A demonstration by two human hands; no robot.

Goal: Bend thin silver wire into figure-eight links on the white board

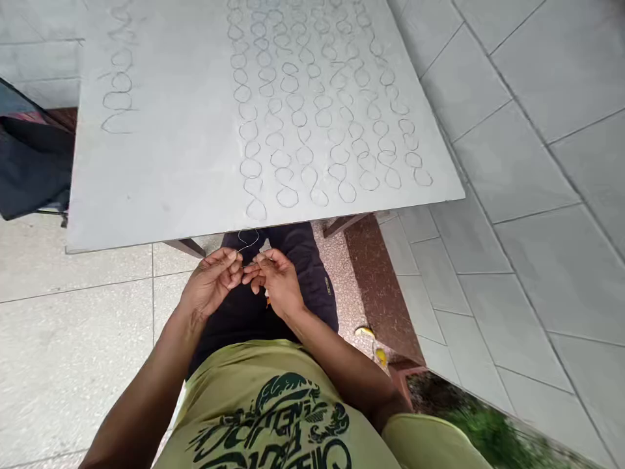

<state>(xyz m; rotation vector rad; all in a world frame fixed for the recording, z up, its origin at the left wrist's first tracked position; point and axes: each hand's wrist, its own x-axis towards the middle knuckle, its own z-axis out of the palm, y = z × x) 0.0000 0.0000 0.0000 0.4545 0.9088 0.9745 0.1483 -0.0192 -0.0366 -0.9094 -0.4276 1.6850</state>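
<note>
My left hand (215,277) pinches a thin wire (251,242) between thumb and forefinger, just in front of the board's near edge. A curved loop of this wire rises from the fingertips toward the edge. Close by, my right hand (276,277) is closed too, its thumb and fingers gripping the wire near its other end, though the exact contact is partly hidden. On the white board (170,176) lie several rows of thin figure-eight wire shapes (290,78). Another column of curved shapes (120,81) runs along the board's left side.
The board rests on brown legs (188,247) above my lap. A grey tiled wall (527,195) borders the right side. A dark bag (34,163) stands at the left. Yellow-and-white sandals or scraps (379,355) lie on the floor at lower right.
</note>
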